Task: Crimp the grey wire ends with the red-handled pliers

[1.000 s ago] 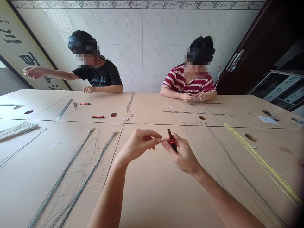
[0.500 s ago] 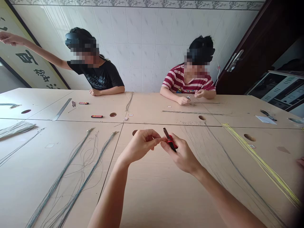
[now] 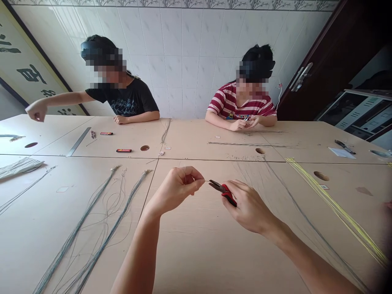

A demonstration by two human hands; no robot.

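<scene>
My left hand (image 3: 180, 185) pinches a thin cord (image 3: 206, 181) between thumb and fingertips, above the table's middle. A short end of it sticks out to the right. My right hand (image 3: 245, 204) is closed around small pliers (image 3: 228, 194) with red-and-black handles and dark jaws. The jaw tips point left, at the cord's end; whether they touch it I cannot tell. Left of my hands lie two bundles of grey-blue cords (image 3: 105, 241) with small metal ends. To the right lie a thin grey cord (image 3: 294, 200) and a bundle of yellow cords (image 3: 330, 204).
Across the table (image 3: 190, 261) sit a person in a black shirt (image 3: 131, 100) and a person in a striped shirt (image 3: 241, 104). A steel ruler (image 3: 79, 141), red-and-black cutters (image 3: 124, 150), cable holes (image 3: 321, 176) and a pen (image 3: 344, 147) are on the tabletop.
My right hand has moved right and slightly down, and the pliers have turned from upright to pointing left. The person in black has lowered an outstretched arm toward the table.
</scene>
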